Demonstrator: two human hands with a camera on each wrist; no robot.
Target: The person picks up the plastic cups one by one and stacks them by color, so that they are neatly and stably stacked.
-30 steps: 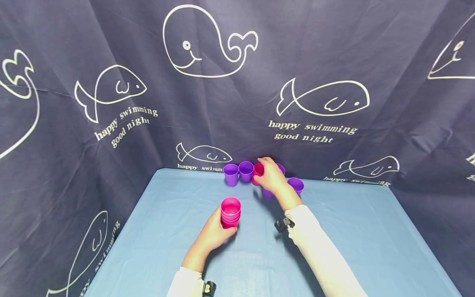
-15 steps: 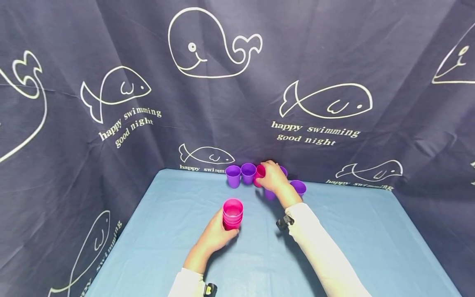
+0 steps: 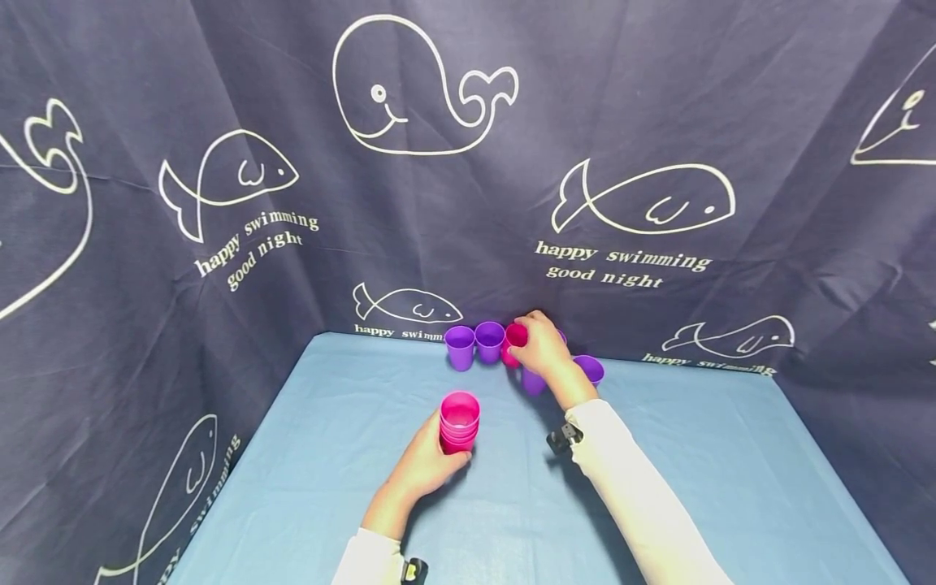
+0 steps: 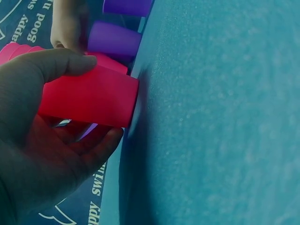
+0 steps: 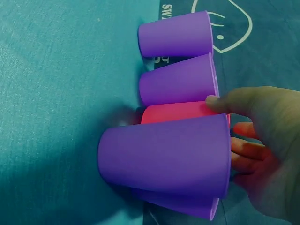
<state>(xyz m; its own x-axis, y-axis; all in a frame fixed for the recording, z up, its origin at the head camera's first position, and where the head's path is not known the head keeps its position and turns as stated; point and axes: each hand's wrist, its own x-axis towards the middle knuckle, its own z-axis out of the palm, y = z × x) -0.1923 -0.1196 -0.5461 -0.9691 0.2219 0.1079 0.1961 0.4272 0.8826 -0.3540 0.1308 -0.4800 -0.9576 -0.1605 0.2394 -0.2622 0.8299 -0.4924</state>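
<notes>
So from my seat at the far end, I've got the left hand [image 3: 424, 463] wrapped round the stack [image 3: 460, 412], thumb on one side and fingers on the other. The stack is a few pink cups nested together, upright, mouths facing up, near the middle of the table [image 3: 504, 504]. I'd guess that's why the grip sits low: it steadies the pile and leaves the top rim free. Its base is right down by the cloth, though I can't swear it's touching.

The right hand [image 3: 544, 349] is pinching the pink cup [image 3: 515, 336] up at the rim, thumb on the near side, fingers round the far one. Some fingertips are hidden, so I can't tell exactly how they bear. That cup sits in the back row by the curtain [image 3: 439, 236], upright, with the purple cups [image 3: 460, 349] crowded about it: two on its left, one in front, and more to the right, partly behind the hand. Coming in from above looks sensible to me, since there isn't much room to get fingers round the body without bumping a neighbour. Whether it's fully resting on the table or slightly off it, I can't tell from any of my cameras.
</notes>
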